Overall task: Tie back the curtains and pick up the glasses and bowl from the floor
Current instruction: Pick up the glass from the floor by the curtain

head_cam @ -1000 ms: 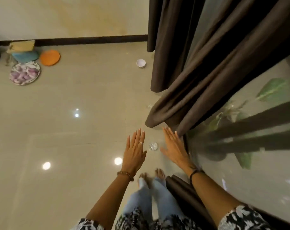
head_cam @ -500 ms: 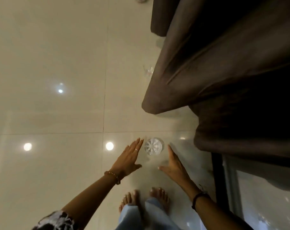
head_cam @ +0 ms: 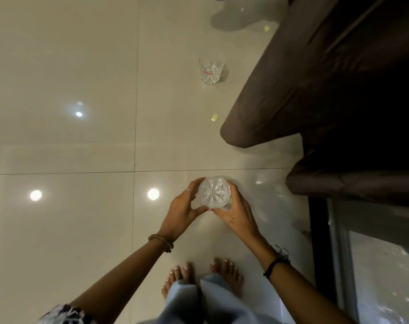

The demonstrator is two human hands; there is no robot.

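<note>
A cut-glass tumbler [head_cam: 214, 192] stands on the glossy tiled floor just ahead of my bare feet. My left hand [head_cam: 183, 210] curls round its left side and my right hand [head_cam: 236, 211] curls round its right side, so both hold it. A second clear glass [head_cam: 210, 70] stands further away on the floor, near the hem of the dark brown curtain [head_cam: 292, 90], which hangs loose on the right. No bowl shows in this view.
A black door frame [head_cam: 317, 242] and glass pane [head_cam: 386, 277] run along the right edge. Small yellow paper scraps [head_cam: 214, 117] lie on the tiles near the curtain. Ceiling lights reflect in the floor [head_cam: 82, 230] at left.
I have bent down closer to the floor. Both hands, open and spread before, have come together and closed round the near glass. The bowl and plates have left the view.
</note>
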